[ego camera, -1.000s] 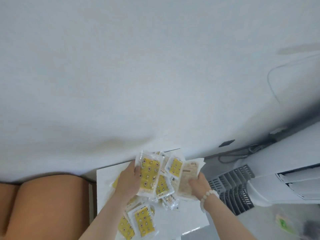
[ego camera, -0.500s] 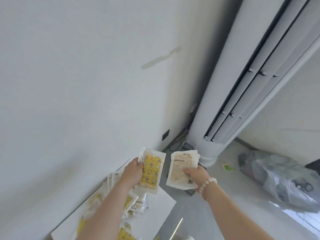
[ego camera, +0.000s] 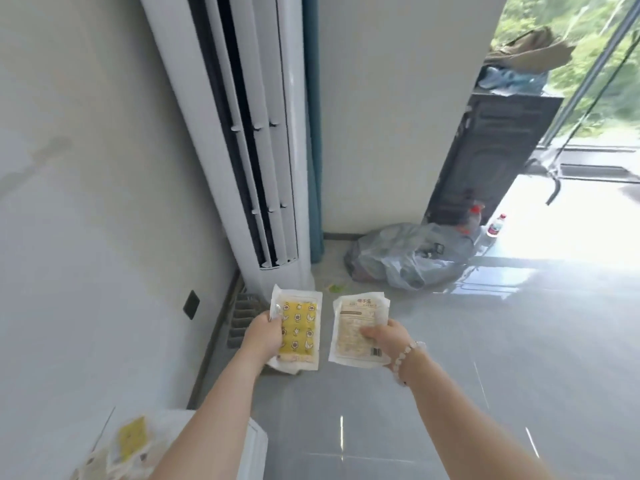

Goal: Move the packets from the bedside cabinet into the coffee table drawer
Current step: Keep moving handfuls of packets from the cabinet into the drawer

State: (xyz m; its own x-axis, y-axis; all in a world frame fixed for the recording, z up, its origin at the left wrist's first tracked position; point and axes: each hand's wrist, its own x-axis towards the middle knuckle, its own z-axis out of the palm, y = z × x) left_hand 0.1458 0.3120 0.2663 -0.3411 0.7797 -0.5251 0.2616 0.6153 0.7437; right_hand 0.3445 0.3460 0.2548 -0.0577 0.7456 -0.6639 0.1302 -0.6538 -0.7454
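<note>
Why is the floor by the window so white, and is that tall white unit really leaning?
Head view: daylight from the window burns the glossy floor at right to white glare; the wide-angle lens likely makes the air conditioner lean; the yellow packet and pale packet held up front are fairly sharp, the packets on the cabinet at lower left blurred.

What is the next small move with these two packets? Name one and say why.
Probably carry both on toward the coffee table, which is not in view. The left hand grips a yellow packet and the right hand a pale packet, both lifted clear of the bedside cabinet, where more packets lie.
</note>
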